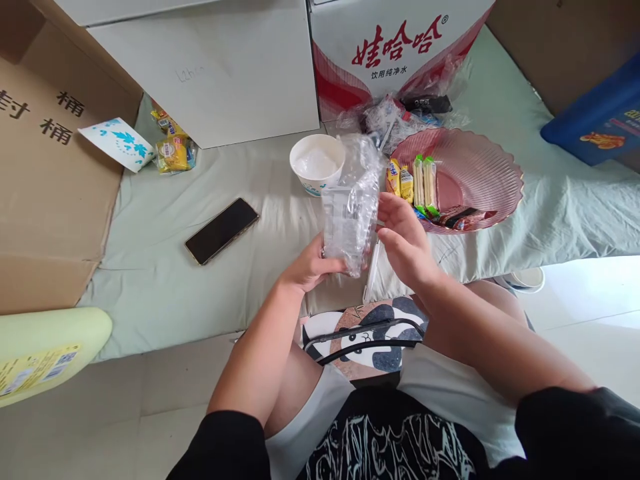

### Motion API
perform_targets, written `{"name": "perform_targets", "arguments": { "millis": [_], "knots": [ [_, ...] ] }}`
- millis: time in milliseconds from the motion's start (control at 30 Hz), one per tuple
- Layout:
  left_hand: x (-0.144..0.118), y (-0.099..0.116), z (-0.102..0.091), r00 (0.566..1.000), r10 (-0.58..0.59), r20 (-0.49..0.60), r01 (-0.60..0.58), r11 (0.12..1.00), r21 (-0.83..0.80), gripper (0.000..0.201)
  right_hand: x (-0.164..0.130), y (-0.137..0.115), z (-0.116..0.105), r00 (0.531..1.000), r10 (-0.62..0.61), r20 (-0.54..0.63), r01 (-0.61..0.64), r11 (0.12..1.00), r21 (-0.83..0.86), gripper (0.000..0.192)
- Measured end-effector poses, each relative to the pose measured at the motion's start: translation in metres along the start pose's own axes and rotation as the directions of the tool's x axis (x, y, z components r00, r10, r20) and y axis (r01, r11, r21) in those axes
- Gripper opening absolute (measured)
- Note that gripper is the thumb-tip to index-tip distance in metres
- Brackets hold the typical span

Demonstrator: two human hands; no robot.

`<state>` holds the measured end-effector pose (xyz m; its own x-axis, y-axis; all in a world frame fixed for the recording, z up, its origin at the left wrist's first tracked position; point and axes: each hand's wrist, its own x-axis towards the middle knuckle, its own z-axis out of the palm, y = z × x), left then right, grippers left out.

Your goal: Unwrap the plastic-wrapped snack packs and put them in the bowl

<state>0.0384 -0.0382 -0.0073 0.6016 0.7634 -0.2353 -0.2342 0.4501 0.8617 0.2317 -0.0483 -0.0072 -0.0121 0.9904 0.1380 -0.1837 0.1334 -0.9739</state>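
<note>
Holding: you have a clear plastic bag [350,210] upright between both hands, just in front of the pink bowl [480,175] and a little to its left.
Left hand: your left hand [313,267] grips the bag's lower end, fingers curled and pressed around the crinkled plastic.
Right hand: your right hand [405,240] rests against the bag's right side, fingers [387,203] loosely spread and straight along the plastic; whether they pinch it, you cannot tell.
Bowl: the pink bowl sits on the pale green sheet [165,267], holding several wrapped snacks [415,183] along its left inner wall and front.
Cup: a white paper cup [317,163] stands just left of the bowl, partly behind the top of the bag.
Phone: a dark phone [221,230] lies flat on the sheet, well to the left of the bowl.
Wrappers: a heap of clear wrapping [400,117] lies just behind the bowl, against a white carton with red lettering [395,47].
Yellow packets: a small pile of yellow packets [173,150] lies far left of the bowl, beside a brown cardboard box [50,180].
Blue box: a blue box [600,123] sits to the right of the bowl, well apart.
</note>
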Motion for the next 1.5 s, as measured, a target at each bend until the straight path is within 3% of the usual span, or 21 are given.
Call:
{"name": "perform_targets", "arguments": {
  "millis": [100,200,333,467,567,633,700,867,967,1100,1267,1500],
  "knots": [
    [-0.002,0.004,0.001,0.978,-0.102,0.179,0.097,0.995,0.036,0.065,0.003,-0.005,-0.005,0.974,0.155,0.165,-0.160,0.987,0.015,0.068],
    [-0.001,0.006,0.002,0.941,-0.220,0.257,0.187,0.971,0.145,0.055,0.003,-0.008,-0.008,0.961,0.200,0.192,-0.193,0.980,-0.054,0.067],
    [0.002,0.005,0.002,0.948,-0.238,0.211,0.199,0.961,0.193,0.044,0.004,-0.010,-0.013,0.982,0.090,0.166,-0.046,0.966,-0.255,0.053],
    [0.003,0.006,0.000,0.949,-0.252,0.188,0.205,0.949,0.240,0.040,0.008,-0.008,-0.020,0.967,-0.065,0.245,0.160,0.907,-0.390,0.032],
    [0.004,0.007,0.002,0.953,-0.242,0.181,0.189,0.945,0.267,0.035,0.009,-0.007,-0.025,0.939,-0.167,0.302,0.305,0.808,-0.503,0.026],
    [0.004,0.006,0.004,0.966,-0.215,0.143,0.170,0.946,0.277,0.036,0.009,-0.005,-0.025,0.917,-0.223,0.331,0.388,0.688,-0.613,0.023],
    [0.005,0.004,0.006,0.980,-0.177,0.090,0.148,0.954,0.261,0.048,0.008,-0.004,-0.024,0.892,-0.282,0.354,0.453,0.556,-0.697,0.022],
    [0.004,-0.002,0.006,0.999,-0.037,-0.038,0.042,0.990,0.134,0.119,0.000,-0.002,-0.019,0.847,-0.349,0.401,0.516,0.359,-0.778,0.034],
    [0.004,-0.006,0.003,0.996,0.055,-0.077,-0.048,0.994,0.097,0.122,-0.005,-0.002,-0.015,0.842,-0.322,0.434,0.526,0.304,-0.794,0.043],
    [0.006,-0.009,0.000,0.971,0.164,-0.175,-0.147,0.983,0.108,0.086,-0.011,0.000,-0.005,0.827,-0.299,0.476,0.557,0.329,-0.762,0.049],
    [0.011,-0.010,0.000,0.922,0.247,-0.297,-0.219,0.968,0.125,0.055,-0.014,0.006,0.006,0.785,-0.302,0.540,0.613,0.504,-0.609,0.053],
    [0.010,-0.007,-0.002,0.900,0.294,-0.323,-0.250,0.953,0.169,0.041,-0.016,0.009,0.013,0.874,-0.346,0.342,0.484,0.550,-0.681,0.037]
  ]
}}
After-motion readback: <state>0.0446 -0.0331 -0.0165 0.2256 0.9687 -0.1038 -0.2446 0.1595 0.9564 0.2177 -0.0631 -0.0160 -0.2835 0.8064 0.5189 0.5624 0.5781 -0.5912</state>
